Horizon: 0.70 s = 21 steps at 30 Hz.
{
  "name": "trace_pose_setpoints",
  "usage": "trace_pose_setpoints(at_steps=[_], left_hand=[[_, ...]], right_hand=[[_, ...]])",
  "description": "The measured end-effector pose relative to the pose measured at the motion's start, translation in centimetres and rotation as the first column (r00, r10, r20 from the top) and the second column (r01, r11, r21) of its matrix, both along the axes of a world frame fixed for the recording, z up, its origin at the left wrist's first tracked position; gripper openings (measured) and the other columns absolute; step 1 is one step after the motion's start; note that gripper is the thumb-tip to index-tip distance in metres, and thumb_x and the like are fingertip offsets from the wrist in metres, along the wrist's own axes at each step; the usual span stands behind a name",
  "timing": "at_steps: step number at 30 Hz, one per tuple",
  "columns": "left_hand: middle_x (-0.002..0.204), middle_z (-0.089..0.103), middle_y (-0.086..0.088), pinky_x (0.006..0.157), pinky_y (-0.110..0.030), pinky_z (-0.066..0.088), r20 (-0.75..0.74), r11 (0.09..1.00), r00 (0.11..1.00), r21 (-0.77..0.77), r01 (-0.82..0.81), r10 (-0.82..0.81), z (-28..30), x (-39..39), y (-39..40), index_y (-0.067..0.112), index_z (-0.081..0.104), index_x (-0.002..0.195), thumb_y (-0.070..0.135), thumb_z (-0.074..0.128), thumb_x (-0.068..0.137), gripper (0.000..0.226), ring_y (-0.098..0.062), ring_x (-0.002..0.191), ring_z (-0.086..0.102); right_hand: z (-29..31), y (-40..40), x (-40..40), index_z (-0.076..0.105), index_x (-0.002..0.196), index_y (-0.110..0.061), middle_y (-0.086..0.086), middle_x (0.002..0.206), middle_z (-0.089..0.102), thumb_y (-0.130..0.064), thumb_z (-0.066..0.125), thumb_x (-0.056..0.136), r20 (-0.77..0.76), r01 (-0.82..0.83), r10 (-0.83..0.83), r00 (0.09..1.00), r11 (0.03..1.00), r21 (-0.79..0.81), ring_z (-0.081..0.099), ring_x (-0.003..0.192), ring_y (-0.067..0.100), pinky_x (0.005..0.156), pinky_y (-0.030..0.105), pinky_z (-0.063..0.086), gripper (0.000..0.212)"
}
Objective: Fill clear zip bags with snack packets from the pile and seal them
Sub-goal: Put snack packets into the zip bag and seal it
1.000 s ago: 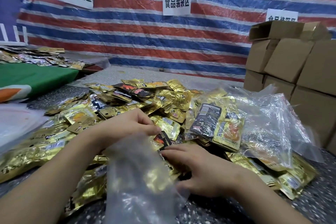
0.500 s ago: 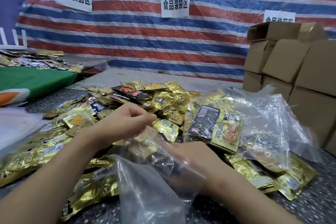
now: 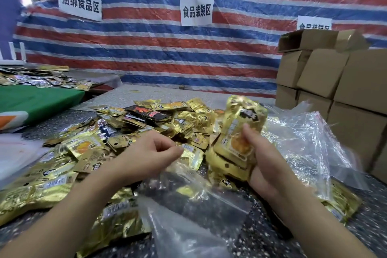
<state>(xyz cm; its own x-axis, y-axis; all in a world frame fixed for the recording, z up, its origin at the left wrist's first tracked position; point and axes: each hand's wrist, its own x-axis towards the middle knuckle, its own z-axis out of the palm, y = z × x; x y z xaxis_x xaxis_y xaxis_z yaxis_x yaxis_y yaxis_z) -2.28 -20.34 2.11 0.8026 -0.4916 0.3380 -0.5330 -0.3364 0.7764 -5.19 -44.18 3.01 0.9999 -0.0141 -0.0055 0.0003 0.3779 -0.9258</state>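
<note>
**Handful of packets raised over the bag**

The right hand has its fingers clamped round a stack of gold snack packets, long axis upright, above the pile. The left hand pinches the clear zip bag at its mouth, near the table's front edge.

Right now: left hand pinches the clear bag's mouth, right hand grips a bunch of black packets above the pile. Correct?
One thing is off. In the head view the right hand grips gold packets, not black. The left hand does pinch the clear bag at its mouth, by the pile.
</note>
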Motion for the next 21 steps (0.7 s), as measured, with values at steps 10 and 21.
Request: trace_pose_setpoints(at_steps=[10,21], left_hand=[[0.045,0.034,0.007,0.045,-0.018,0.03,0.152,0.994,0.982,-0.045,-0.104,0.11,-0.6,-0.4,-1.1,0.013,0.04,0.049,0.036,0.056,0.092,0.052,-0.011,0.042,0.034],[0.047,0.031,0.001,0.045,-0.021,0.024,0.244,0.953,0.932,-0.211,-0.217,0.266,-0.1,-0.5,-1.5,0.001,0.037,0.052,0.033,0.054,0.099,0.06,-0.01,0.043,0.029]], right_hand=[[0.2,0.4,-0.6,0.062,0.118,-0.006,0.008,0.089,0.075,-0.028,0.067,0.08,0.166,-0.103,0.085,0.982,0.989,0.101,0.073,0.083,0.025,0.068,0.048,0.061,0.044],[0.0,-0.8,-1.0,0.071,0.098,-0.018,0.008,0.099,0.076,-0.035,0.076,0.075,0.291,-0.059,0.244,0.925,0.849,-0.525,0.074,0.09,0.026,0.075,0.036,0.06,0.029]])
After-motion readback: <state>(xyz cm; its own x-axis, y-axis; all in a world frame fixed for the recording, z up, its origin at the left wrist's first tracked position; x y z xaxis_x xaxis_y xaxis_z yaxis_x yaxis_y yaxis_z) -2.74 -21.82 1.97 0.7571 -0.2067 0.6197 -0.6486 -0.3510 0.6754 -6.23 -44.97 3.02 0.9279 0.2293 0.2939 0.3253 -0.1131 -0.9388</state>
